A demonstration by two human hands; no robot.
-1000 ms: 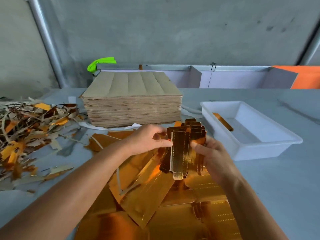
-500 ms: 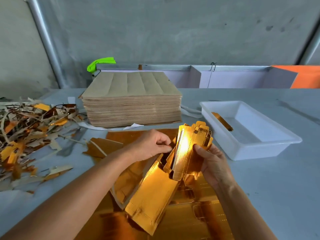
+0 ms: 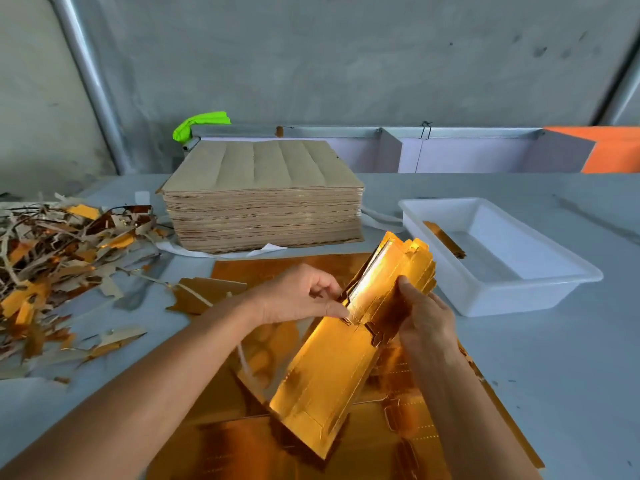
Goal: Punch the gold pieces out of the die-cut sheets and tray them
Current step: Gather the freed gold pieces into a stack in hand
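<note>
The gold pieces [image 3: 391, 282] form a shiny, mirror-like bundle, long and tilted, with notched tabbed ends fanned at the top, held above the gold sheets [image 3: 398, 393] on the table [image 3: 554, 375]. The right hand [image 3: 427, 320] curls around the bundle's right side; the left hand [image 3: 298, 296] pinches its left edge. One gold strip [image 3: 445, 239] lies in the white tray [image 3: 502, 296] just beside it.

Two bare forearms enter from the frame's 7 and 5 o'clock edges, with no sleeves, gloves, watch or rings in view. The left hand [image 3: 298, 294] and right hand [image 3: 427, 318] are uncovered, with short, unpainted fingernails, and both wrists are bare.
</note>
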